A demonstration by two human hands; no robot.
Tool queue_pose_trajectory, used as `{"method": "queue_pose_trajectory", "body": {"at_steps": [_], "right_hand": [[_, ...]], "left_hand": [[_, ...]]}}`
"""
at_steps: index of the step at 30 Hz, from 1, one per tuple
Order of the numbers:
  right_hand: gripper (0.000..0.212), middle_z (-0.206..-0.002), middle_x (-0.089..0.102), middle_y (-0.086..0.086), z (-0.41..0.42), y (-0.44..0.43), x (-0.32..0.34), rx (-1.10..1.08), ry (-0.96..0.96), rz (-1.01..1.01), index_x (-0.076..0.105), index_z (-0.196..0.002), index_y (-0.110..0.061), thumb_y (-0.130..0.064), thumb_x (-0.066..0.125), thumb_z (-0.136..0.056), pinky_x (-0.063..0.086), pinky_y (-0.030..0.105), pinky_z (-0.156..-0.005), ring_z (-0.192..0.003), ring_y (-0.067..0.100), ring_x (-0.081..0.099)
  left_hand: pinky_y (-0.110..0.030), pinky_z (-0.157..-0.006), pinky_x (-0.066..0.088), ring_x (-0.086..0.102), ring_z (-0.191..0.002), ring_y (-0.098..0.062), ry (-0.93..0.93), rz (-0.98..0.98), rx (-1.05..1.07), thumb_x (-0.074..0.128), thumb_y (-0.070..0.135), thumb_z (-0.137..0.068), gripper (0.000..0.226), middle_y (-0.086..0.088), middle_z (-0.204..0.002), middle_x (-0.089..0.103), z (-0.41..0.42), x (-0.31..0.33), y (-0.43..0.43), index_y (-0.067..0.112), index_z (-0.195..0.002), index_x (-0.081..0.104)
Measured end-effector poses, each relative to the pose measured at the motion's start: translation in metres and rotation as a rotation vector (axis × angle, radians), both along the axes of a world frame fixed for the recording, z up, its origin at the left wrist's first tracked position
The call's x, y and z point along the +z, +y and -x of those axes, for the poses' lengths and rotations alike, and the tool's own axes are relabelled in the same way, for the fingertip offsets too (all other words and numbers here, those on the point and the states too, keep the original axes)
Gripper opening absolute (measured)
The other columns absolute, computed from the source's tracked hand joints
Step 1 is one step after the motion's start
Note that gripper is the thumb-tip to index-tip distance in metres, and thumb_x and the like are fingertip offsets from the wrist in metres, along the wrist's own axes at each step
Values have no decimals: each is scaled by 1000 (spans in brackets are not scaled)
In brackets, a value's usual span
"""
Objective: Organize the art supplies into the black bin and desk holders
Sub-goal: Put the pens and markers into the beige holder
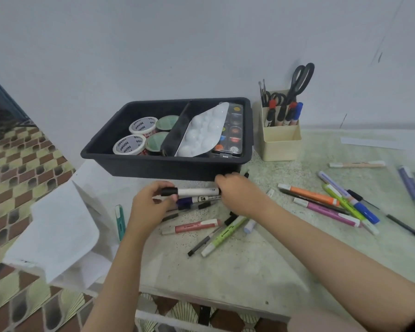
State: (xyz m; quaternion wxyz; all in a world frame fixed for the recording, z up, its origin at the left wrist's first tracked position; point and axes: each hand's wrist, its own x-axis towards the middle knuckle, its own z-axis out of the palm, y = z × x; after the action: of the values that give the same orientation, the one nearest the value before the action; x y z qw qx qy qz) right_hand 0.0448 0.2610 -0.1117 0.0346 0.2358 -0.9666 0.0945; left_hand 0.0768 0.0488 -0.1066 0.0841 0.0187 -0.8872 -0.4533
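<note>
Head view: left hand fingers pinch the black cap of a white marker; right hand fingers curl round its other end, over the desk. Toward right edge: loose highlighters. Far left edge: black bin, cream holder just beside it.

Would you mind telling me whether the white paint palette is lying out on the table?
No, the white paint palette rests inside the black bin, in its right compartment beside the watercolour set.
</note>
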Motion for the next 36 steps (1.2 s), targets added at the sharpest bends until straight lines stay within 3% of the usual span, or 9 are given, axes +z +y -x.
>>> {"method": "queue_pose_trajectory", "body": {"at_steps": [4,8,14,20,24,27,32,36], "right_hand": [[18,-101,60,10,-4,14,2,38,-1,-41,53,-106,-8,-10,50,-88,40,30,-74,-93,25,53],[18,-101,58,10,-2,19,-3,88,34,-36,59,-104,-7,-19,53,-92,41,33,-78,-95,25,52],[18,-107,55,7,-3,25,-2,102,-9,92,54,-110,-9,-12,49,-93,43,31,-78,-98,22,52],[29,-102,51,-3,-19,56,13,114,-120,251,43,-122,-22,-14,46,-94,49,34,-70,-80,15,53],[27,-86,55,-5,-32,81,19,24,-135,361,41,-110,-25,-21,55,-87,51,36,-65,-68,12,54],[37,-73,58,-3,-33,98,27,-65,-155,665,39,-113,-25,-17,60,-84,48,29,-55,-60,11,55],[12,-67,62,6,-16,118,47,-199,-59,989,48,-102,-10,-21,46,-98,49,33,-55,-54,14,58],[27,-64,51,2,11,136,59,-286,188,908,54,-84,-5,-29,48,-96,36,22,-53,-57,9,45]], "left_hand": [[-17,-72,49,64,-84,-6,6,-227,-14,68,2,-82,28,5,-91,68,-7,13,11,28,-91,62],[-15,-71,51,63,-77,-2,96,-291,11,68,1,-81,27,2,-88,68,-9,25,17,25,-92,64],[-18,-74,55,68,-85,-8,249,-496,57,61,-5,-84,23,4,-89,73,-8,54,19,12,-99,64],[-26,-74,57,68,-95,-22,367,-607,81,60,3,-87,21,-2,-93,72,10,80,19,7,-107,63],[-27,-77,57,68,-96,-22,404,-678,49,60,6,-88,16,1,-91,73,29,93,34,16,-100,64],[-29,-79,56,67,-99,-23,405,-698,-15,60,4,-89,17,-4,-95,73,43,102,58,17,-100,63],[-25,-75,56,68,-94,-15,391,-687,-143,62,0,-87,19,6,-83,73,70,110,108,14,-99,64],[-26,-75,54,68,-88,-12,336,-691,-239,61,-5,-85,22,6,-82,72,93,112,144,11,-99,64]]}}
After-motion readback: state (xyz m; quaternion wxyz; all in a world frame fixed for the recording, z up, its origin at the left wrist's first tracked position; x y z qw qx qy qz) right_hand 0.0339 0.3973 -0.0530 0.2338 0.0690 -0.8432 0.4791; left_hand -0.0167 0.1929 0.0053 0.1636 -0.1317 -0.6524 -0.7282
